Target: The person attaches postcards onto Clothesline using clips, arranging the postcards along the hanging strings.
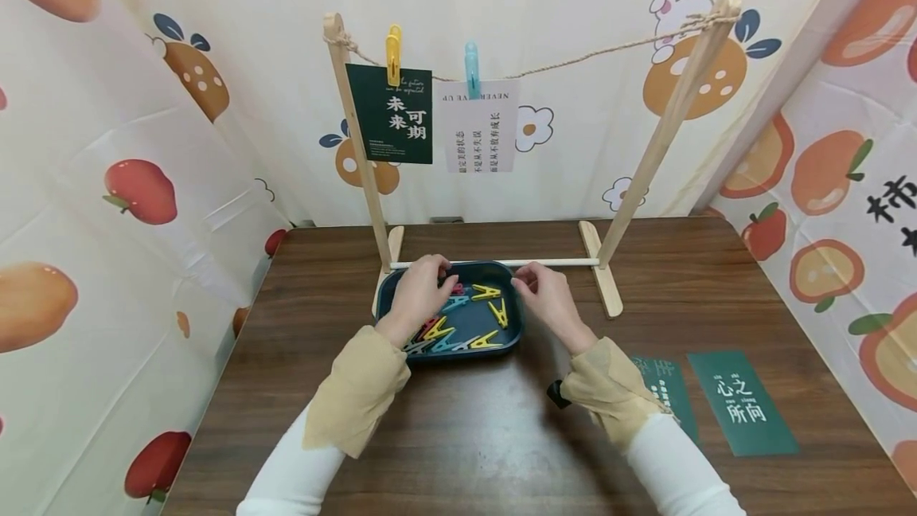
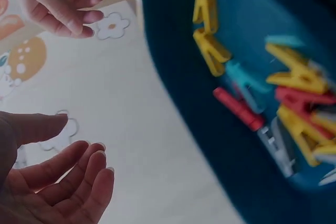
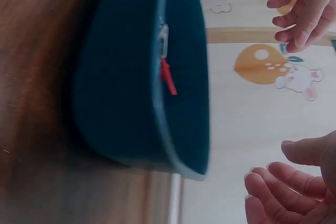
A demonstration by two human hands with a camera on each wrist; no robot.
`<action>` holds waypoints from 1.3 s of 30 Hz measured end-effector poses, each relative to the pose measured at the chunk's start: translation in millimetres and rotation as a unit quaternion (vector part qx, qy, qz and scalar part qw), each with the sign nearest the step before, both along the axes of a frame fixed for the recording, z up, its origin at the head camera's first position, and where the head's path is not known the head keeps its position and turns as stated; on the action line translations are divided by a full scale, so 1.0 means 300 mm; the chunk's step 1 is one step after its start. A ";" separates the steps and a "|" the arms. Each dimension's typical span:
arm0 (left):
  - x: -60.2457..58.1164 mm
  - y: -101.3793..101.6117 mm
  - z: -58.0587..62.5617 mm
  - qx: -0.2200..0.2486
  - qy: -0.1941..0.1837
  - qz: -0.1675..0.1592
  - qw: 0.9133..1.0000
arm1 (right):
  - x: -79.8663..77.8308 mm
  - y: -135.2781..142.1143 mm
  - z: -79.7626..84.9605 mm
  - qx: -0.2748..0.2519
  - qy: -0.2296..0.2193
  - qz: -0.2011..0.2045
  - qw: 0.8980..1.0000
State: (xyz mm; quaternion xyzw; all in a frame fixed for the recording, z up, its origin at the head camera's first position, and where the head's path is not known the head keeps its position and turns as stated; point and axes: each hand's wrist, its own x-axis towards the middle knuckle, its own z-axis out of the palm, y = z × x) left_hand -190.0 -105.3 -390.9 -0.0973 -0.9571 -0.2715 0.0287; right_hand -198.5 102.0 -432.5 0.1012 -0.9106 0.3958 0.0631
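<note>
A dark blue tray (image 1: 478,315) on the table holds several yellow, blue, red and grey clothespins (image 1: 486,291). Over the tray's left part is my left hand (image 1: 418,293). My right hand (image 1: 548,301) is at its right rim. In the left wrist view, the left hand (image 2: 63,182) has thumb and fingers apart, with nothing between them. Likewise the right hand (image 3: 289,192) is bare in the right wrist view, its fingers loosely bent. A red clothespin (image 2: 239,109) lies along the tray's inner wall.
Behind the tray stands a wooden frame (image 1: 645,158) with a twine line (image 1: 573,60). A yellow clothespin (image 1: 393,54) holds a green card (image 1: 390,114) there; a blue clothespin (image 1: 472,70) holds a white card (image 1: 480,126). Two green cards (image 1: 745,404) lie at right.
</note>
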 end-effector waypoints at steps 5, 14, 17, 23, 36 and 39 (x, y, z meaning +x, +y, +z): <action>0.020 0.007 -0.076 -0.007 -0.026 -0.019 0.999 | 0.010 0.000 -0.057 0.006 -0.021 -0.014 1.000; 0.031 0.008 -0.167 -0.062 -0.143 -0.048 0.987 | 0.014 0.002 -0.109 -0.006 -0.016 -0.030 0.999; 0.031 0.007 -0.187 -0.072 -0.167 -0.050 0.982 | 0.012 0.003 -0.120 -0.005 -0.025 -0.037 0.999; 0.027 0.002 -0.217 -0.086 -0.178 -0.060 0.978 | 0.011 0.008 -0.146 -0.008 -0.044 -0.043 0.998; 0.008 0.016 -0.272 -0.092 -0.216 -0.054 0.970 | 0.006 0.005 -0.167 -0.025 -0.065 -0.054 0.996; 0.007 0.022 -0.276 -0.095 -0.215 -0.056 0.970 | 0.005 0.004 -0.169 -0.034 -0.071 -0.057 0.995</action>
